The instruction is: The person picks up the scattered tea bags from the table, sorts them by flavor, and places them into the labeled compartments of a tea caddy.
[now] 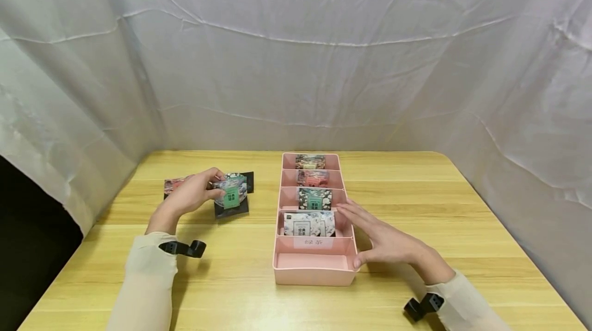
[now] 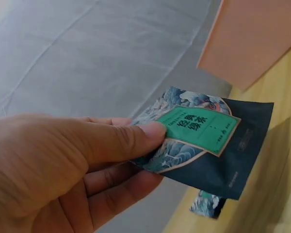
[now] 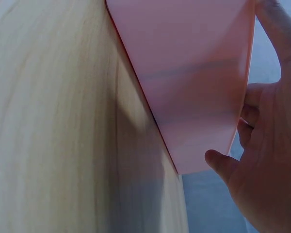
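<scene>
A dark tea sachet with a green label (image 1: pixel 232 198) is pinched between the thumb and fingers of my left hand (image 1: pixel 191 193). In the left wrist view the sachet (image 2: pixel 203 130) tilts above the table, its printed side showing. My right hand (image 1: pixel 390 241) lies along the right side of a pink divided box (image 1: pixel 314 277), fingers spread and fairly straight at its rim. Seen from the right wrist, the thumb of that hand (image 3: pixel 269 150) is at the box wall (image 3: pixel 194 82). The front compartment bears a paper label and holds no sachet.
Behind it, a white sachet (image 1: pixel 302 224), a floral green-labelled one (image 1: pixel 315 199), a red one (image 1: pixel 314 179) and a brownish one (image 1: pixel 311 161) stand in separate compartments. On the table, a red-patterned sachet (image 1: pixel 173 185) and a dark sachet (image 1: pixel 250 181) lie around my left hand.
</scene>
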`<state>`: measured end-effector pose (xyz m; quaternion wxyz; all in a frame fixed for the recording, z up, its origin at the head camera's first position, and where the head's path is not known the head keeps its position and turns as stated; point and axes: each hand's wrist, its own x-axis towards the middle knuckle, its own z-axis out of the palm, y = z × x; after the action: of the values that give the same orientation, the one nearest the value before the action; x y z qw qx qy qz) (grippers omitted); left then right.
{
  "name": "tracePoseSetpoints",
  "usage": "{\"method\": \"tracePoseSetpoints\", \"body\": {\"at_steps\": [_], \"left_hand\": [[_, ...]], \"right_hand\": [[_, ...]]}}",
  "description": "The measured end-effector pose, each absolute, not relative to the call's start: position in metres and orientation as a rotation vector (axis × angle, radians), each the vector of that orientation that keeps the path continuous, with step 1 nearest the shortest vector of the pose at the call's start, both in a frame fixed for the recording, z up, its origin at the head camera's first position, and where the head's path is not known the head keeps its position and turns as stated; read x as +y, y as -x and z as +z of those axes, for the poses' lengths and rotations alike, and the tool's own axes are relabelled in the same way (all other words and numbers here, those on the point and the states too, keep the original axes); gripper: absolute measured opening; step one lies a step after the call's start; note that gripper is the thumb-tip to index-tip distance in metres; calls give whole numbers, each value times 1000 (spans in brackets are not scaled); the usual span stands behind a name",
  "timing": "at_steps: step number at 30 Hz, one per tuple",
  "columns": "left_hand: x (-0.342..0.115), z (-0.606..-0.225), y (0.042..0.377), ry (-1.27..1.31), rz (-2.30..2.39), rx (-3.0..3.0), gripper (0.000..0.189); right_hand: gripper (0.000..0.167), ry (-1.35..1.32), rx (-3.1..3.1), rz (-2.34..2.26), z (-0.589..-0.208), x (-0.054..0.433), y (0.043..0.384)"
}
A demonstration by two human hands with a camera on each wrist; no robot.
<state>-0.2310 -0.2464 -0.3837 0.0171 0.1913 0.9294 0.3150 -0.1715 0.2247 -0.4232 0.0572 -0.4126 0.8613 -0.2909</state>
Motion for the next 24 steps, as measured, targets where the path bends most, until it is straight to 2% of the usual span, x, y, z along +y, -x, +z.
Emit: {"method": "tracePoseSetpoints", "body": {"at_steps": [24], "left_hand": [[-192, -353, 204, -821, 1143, 2939, 21]], "right_hand": [[111, 1263, 2620, -865, -423, 224, 172]]}}
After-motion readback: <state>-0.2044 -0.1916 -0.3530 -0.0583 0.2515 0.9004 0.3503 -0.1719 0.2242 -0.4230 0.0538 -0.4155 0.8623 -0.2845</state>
